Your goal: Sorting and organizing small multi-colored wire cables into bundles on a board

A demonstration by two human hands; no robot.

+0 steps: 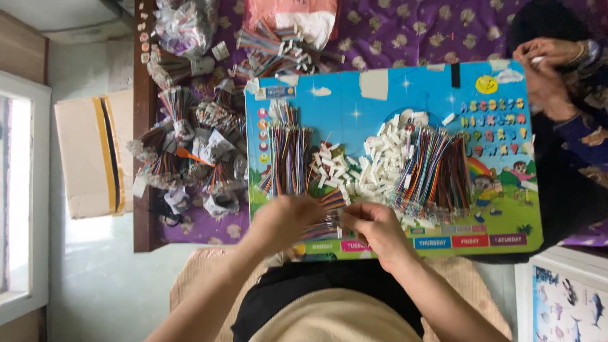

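My left hand (286,221) and my right hand (373,229) meet at the near edge of a colourful children's board (354,101). Between them they pinch a small bunch of multicoloured wires (328,204); a small white connector seems to sit at the right fingertips. Behind the left hand lies a spread of coloured wires (288,158). A heap of small white plastic connectors (373,161) fills the board's middle. To the right lies a fan of wires with connectors fitted (434,168).
Bundles of wires in plastic bags (190,145) cover the purple floral cloth (418,31) at left. More wire bundles (278,50) lie behind the board. Another person's hands (548,69) work at the far right. A cardboard box (95,152) stands on the floor at left.
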